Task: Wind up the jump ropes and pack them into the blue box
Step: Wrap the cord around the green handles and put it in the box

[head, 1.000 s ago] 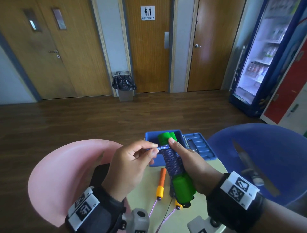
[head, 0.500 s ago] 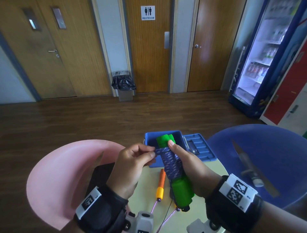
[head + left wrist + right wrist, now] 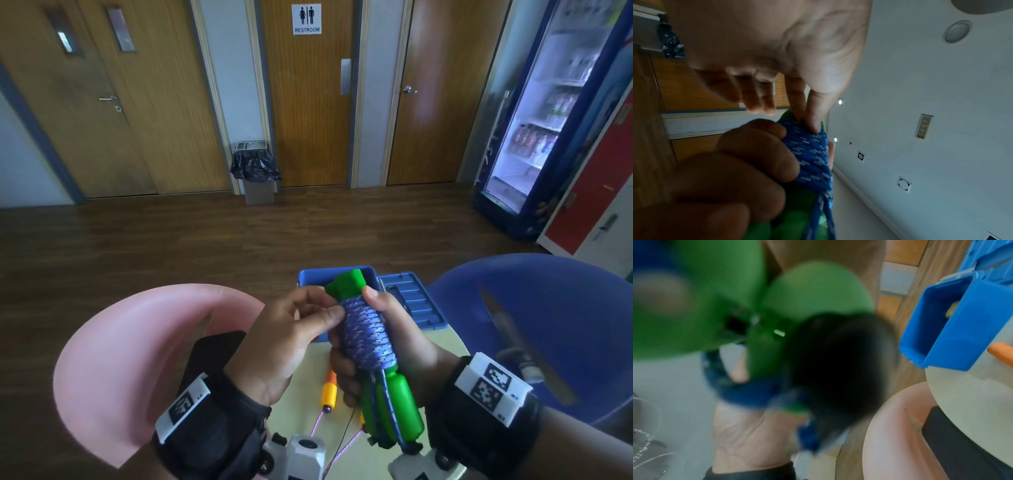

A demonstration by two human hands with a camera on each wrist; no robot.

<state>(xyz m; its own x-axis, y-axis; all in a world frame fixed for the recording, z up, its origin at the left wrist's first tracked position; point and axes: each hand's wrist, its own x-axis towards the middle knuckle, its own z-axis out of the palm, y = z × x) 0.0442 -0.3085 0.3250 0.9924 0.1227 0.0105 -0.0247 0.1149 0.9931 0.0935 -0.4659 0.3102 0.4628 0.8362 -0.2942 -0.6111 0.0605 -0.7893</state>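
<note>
Right hand (image 3: pixel 394 346) wrapped around a wound jump rope (image 3: pixel 368 334), thumb up along the right side of the coil, fingers curled behind it. 2 green handles (image 3: pixel 394 404) side by side, blue-and-white patterned cord coiled tightly round their middle; square green caps poking out at the far end, black end pieces at the near end. 2 loose strands of cord running from the coil down along the handles. Bundle held above the near part of the table, tilted, far end just over the blue box.

Left hand (image 3: pixel 294 329) at the far-left edge of the coil, thumb and forefinger pinching the cord's top turn, other fingers loosely curled. Same pinch plain from the left wrist (image 3: pixel 812 116). Right wrist view mostly blurred green and black, too close to read.

Blue box (image 3: pixel 310 275) on the far edge of the pale round table (image 3: pixel 308 377), open, its ribbed lid (image 3: pixel 412 305) lying flat just right of it. Contents of the box mostly hidden by the hands.

Second jump rope on the table below the hands: an orange and yellow handle (image 3: pixel 329 390) with thin pink cord (image 3: pixel 317 423) trailing toward the near edge.

Pink chair (image 3: pixel 137 342) at left, blue chair (image 3: pixel 548 325) at right. Bin with a black bag (image 3: pixel 256 171) by the far wall, drinks fridge (image 3: pixel 548 120) at far right.
</note>
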